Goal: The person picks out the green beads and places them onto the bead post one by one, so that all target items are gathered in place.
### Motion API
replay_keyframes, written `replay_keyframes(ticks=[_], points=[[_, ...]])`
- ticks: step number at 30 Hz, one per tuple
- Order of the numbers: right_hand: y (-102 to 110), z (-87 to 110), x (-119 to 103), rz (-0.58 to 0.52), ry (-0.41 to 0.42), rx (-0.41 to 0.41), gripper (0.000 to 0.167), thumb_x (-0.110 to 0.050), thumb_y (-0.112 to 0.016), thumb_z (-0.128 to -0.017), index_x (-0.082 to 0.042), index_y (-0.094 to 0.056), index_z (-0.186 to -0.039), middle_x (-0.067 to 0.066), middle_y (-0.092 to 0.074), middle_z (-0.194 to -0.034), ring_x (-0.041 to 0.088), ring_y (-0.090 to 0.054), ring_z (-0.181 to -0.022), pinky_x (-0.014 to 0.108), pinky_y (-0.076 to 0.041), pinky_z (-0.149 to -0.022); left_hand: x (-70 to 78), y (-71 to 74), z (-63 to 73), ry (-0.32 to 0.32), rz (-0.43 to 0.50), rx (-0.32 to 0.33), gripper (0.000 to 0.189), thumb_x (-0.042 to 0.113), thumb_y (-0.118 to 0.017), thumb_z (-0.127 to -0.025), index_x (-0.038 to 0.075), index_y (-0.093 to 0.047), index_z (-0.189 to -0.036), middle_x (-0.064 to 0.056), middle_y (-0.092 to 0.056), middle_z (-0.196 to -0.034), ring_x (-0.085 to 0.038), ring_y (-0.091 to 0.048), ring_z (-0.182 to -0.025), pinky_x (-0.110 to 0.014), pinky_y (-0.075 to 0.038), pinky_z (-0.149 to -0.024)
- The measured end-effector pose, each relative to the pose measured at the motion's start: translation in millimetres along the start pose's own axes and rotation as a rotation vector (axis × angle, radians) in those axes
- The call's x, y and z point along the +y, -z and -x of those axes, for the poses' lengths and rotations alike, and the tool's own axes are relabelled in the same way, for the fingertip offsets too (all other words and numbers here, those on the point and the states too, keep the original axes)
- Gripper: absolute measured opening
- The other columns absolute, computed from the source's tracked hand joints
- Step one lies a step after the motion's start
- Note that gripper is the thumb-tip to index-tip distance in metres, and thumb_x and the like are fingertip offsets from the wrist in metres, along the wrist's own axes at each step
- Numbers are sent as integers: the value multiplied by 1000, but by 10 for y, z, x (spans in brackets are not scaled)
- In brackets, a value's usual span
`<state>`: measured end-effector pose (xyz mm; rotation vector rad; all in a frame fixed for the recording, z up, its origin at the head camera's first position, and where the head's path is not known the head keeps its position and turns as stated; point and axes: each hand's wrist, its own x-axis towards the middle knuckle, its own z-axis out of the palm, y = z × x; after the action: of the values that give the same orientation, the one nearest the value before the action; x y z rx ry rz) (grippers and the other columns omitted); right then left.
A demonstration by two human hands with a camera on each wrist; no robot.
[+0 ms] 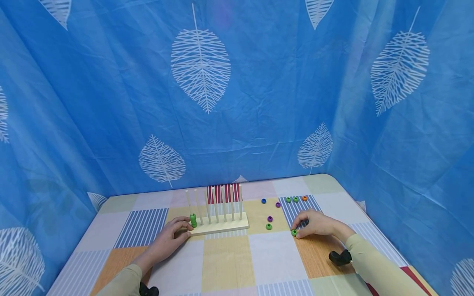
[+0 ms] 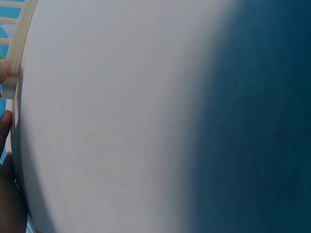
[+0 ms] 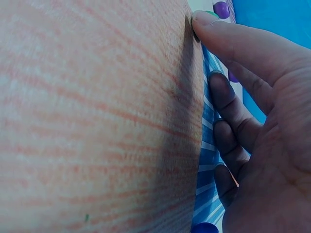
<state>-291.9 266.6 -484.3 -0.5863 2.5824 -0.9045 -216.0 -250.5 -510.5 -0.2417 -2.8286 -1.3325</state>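
green beads (image 1: 193, 220), patchwork tablecloth (image 1: 226, 263)

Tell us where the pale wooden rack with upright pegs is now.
In the head view, the rack stands left of centre, with the left hand at its left end and a loose, round green bead to its right.

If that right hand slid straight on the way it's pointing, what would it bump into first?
Beyond the green bead in its fingers, the right hand would probably meet another green bead to the left; depth is unclear.
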Motion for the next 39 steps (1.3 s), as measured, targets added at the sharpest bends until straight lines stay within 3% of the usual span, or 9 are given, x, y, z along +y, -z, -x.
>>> replay_keyframes(ticks=[16,22,28,32,39], points=[[-43,-14,9,-16,3,39,14,-34,-87,-80,-30,-76,-89,-11,-66,-107,30,-45,-117,68,-29,-106,0,5,-10,-9,-8,-1,6,19,-70,-99,22,-71,-104,-5,-55,-143,-34,-44,-139,-59,-33,-116],[-24,-17,-7,-65,5,4,16,-32,-84,-85,-24,-76,-95,-6,-68,-103,25,-52,-105,54,-39,-95,6,3,-1,-11,-2,2,5,19,-71,-99,22,-71,-103,-5,-55,-142,-34,-44,-139,-59,-33,-116],[64,-5,-76,-112,-17,-22,20,-29,-82,-88,-18,-73,-101,-1,-67,-99,23,-54,-95,41,-42,-82,-3,0,3,-23,-11,4,5,19,-71,-99,22,-70,-103,-4,-55,-142,-34,-45,-138,-59,-34,-115],[163,-26,-133,-115,31,-21,20,-28,-80,-90,-16,-73,-104,0,-68,-100,22,-56,-93,37,-47,-79,0,3,0,-25,-7,6,5,19,-71,-99,22,-71,-103,-5,-55,-142,-34,-45,-138,-59,-34,-115],[327,-69,-231,-102,134,3,20,-30,-78,-93,-17,-74,-107,-1,-68,-107,22,-59,-103,37,-54,-86,8,7,-2,-15,-6,-2,5,20,-70,-99,22,-70,-103,-5,-55,-142,-34,-45,-139,-59,-34,-116]])
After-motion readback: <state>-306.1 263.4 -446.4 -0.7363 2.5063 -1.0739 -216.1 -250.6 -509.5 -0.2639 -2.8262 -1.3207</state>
